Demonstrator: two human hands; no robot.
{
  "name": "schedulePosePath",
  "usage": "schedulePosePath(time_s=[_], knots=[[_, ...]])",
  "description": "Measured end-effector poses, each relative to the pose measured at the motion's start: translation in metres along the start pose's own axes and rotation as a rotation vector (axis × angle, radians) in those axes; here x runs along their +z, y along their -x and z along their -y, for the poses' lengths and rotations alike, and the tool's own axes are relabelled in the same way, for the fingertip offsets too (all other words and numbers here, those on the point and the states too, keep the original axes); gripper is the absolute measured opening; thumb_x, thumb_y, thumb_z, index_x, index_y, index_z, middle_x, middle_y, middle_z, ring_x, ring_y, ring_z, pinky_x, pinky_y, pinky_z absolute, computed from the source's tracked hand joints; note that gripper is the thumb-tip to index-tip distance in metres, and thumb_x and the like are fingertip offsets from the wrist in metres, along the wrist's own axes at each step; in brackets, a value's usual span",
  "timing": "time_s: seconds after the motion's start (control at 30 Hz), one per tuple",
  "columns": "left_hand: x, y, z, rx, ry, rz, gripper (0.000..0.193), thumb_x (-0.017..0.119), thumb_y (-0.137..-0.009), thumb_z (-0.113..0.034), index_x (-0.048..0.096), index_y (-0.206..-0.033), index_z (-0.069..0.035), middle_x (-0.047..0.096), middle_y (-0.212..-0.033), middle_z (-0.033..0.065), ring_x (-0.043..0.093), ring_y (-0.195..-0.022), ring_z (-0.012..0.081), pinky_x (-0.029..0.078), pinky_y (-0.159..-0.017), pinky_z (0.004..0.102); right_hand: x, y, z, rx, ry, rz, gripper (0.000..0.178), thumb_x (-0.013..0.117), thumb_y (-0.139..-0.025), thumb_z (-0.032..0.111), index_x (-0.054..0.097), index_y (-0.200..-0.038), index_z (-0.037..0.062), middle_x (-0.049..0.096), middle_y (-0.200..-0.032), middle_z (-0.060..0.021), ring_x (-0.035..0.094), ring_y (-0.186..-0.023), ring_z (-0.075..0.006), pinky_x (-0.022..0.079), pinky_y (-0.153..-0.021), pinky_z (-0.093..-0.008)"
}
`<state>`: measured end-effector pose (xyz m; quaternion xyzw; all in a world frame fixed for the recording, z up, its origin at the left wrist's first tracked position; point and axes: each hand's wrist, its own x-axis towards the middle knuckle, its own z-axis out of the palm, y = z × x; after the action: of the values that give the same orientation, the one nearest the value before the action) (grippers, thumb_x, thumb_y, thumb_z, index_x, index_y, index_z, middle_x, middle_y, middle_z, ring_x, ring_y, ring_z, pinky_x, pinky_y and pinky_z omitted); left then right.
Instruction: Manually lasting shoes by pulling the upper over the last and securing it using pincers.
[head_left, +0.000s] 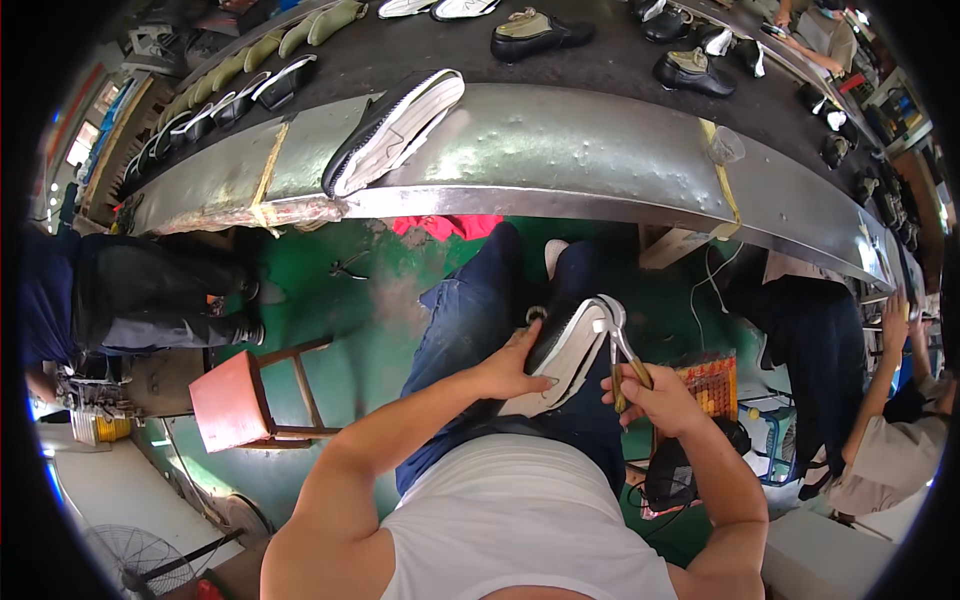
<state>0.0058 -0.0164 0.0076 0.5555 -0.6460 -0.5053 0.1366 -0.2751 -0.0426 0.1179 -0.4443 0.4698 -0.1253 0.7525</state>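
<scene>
Across my lap lies a black shoe upper on a last, its pale bottom turned up and its toe pointing away from me. My left hand grips its left side, with the thumb over the pale bottom. My right hand is closed round the handles of a pair of lasting pincers. The curved metal jaws are at the toe edge of the upper; whether they pinch the material is too small to tell. Another black shoe with a pale bottom leans on the metal ledge ahead of me.
A metal ledge edges the dark bench, where several shoes stand in rows. To my left is a red-seated stool, with a person's legs beyond. Another pair of pincers lies on the green floor. A person works at right.
</scene>
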Motion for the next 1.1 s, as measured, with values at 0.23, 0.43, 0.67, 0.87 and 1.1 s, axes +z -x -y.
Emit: schedulePosePath(time_s=[0.23, 0.43, 0.67, 0.87, 1.1], knots=[[-0.008, -0.095, -0.037, -0.175, 0.142, -0.153, 0.098, 0.077, -0.077, -0.048, 0.035, -0.144, 0.009, 0.052, -0.135, 0.0306, 0.053, -0.126, 0.0349, 0.042, -0.105, 0.0382, -0.010, -0.004, -0.029, -0.029, 0.051, -0.211, 0.031, 0.053, -0.097, 0.013, 0.056, -0.124, -0.0032, 0.065, -0.112, -0.0118, 0.066, -0.093, -0.0169, 0.057, -0.065, -0.0298], [-0.049, -0.063, -0.035, 0.141, 0.860, -0.122, 0.090, 0.071, -0.086, -0.002, 0.017, -0.157, -0.016, 0.057, -0.128, 0.0092, 0.056, -0.115, 0.0181, 0.045, -0.100, 0.0336, 0.001, -0.007, -0.017, -0.096, 0.202, -0.198, 0.029, 0.058, -0.096, 0.019, 0.059, -0.117, -0.0018, 0.066, -0.087, -0.0052, 0.060, -0.061, -0.0109, 0.051, -0.059, -0.0265], [-0.068, -0.024, -0.027, 0.288, 0.876, -0.168, 0.061, 0.065, -0.094, -0.012, 0.033, -0.147, -0.014, 0.054, -0.125, 0.0044, 0.050, -0.117, 0.0135, 0.040, -0.103, 0.0312, 0.030, -0.034, 0.005, -0.112, 0.256, 0.093, 0.031, 0.054, -0.095, 0.011, 0.056, -0.124, -0.0010, 0.064, -0.106, -0.0088, 0.061, -0.078, -0.0119, 0.055, -0.073, -0.0288], [-0.065, -0.018, 0.002, 0.338, 0.453, -0.501, 0.044, 0.060, -0.099, -0.018, 0.043, -0.139, -0.012, 0.049, -0.134, 0.0061, 0.049, -0.118, 0.0146, 0.039, -0.103, 0.0309, 0.043, -0.048, 0.032, 0.007, 0.071, 0.195, 0.019, 0.056, -0.096, 0.018, 0.058, -0.106, 0.0016, 0.064, -0.084, -0.0049, 0.059, -0.069, -0.0086, 0.049, -0.062, -0.0262], [-0.065, -0.016, 0.016, 0.321, 0.784, -0.500, 0.042, 0.067, -0.093, -0.010, 0.049, -0.131, -0.009, 0.046, -0.138, 0.0081, 0.049, -0.121, 0.0163, 0.041, -0.102, 0.0310, 0.048, -0.086, 0.026, -0.339, 0.858, -0.058, 0.022, 0.059, -0.093, 0.021, 0.060, -0.098, 0.0001, 0.067, -0.083, -0.0197, 0.066, -0.078, -0.0376, 0.050, -0.071, -0.0454]])
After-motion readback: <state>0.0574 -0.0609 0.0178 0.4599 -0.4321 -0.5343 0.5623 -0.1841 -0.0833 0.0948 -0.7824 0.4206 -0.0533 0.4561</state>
